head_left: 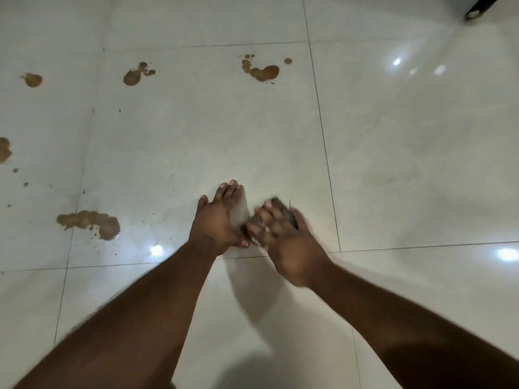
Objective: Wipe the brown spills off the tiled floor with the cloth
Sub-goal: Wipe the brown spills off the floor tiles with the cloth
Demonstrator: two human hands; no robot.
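My right hand (pixel 283 242) is closed on a small dark cloth (pixel 283 210), pressed to the pale tiled floor (pixel 393 164); the hand is blurred. My left hand (pixel 216 220) lies flat just left of it, fingers spread, holding nothing, its thumb close to the right hand's fingers. Brown spills mark the floor: a large one (pixel 92 224) to the left of my hands, one (pixel 264 72) far ahead, one (pixel 134 75) at the far left of centre, one (pixel 33 80) further left, and one (pixel 4 149) at the left edge.
Small brown specks are scattered around the left spills. A dark furniture foot (pixel 474 13) stands at the far right corner. Bright light reflections show on the glossy tiles.
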